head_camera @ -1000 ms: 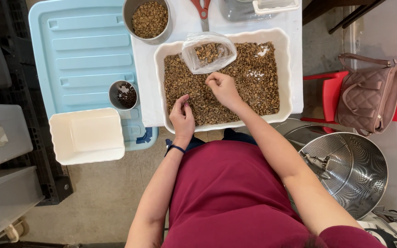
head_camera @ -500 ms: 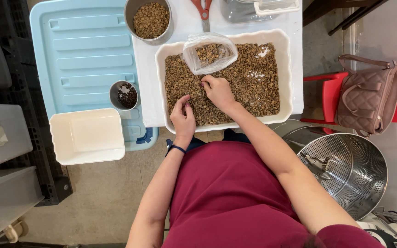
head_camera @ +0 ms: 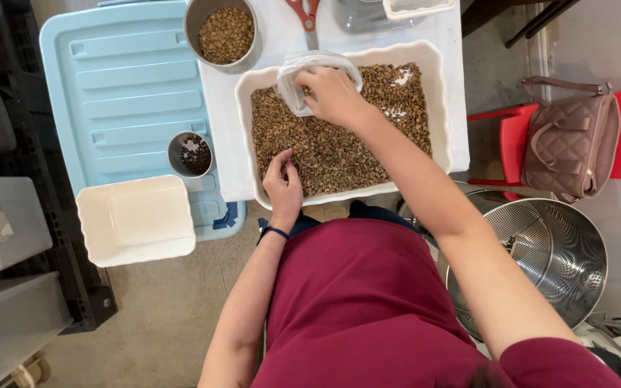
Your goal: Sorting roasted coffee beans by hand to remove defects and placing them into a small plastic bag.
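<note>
Two bare hands worked over the large white rectangular ceramic tray (head_camera: 241,136) filled with small brown beans (head_camera: 339,154). The right hand (head_camera: 330,92) sat at the mouth of the small clear plastic bag (head_camera: 290,88), which lay on the beans at the tray's 11 o'clock corner; its fingertips were bunched together at the opening, though whether they pinched a bean could not be told. The left hand (head_camera: 284,185) rested on the beans at the tray's 7 o'clock edge, fingers curled and pressed lightly into the pile.

The bag appeared thin, limp and light, likely to collapse or slide; its rim would be the best place to take hold. The beans looked hard, dry and loose, suited to a fingertip pinch.

Containers:
- Tall steel can (head_camera: 222,32), at 11 o'clock of the tray, held similar brown beans.
- Small steel cup (head_camera: 191,154), at 9 o'clock, held a few darker beans.
- White square plastic tub (head_camera: 138,221), at 8 o'clock, held nothing visible.
- Perforated steel basin (head_camera: 548,266), at 4 o'clock, contents unclear.
</note>
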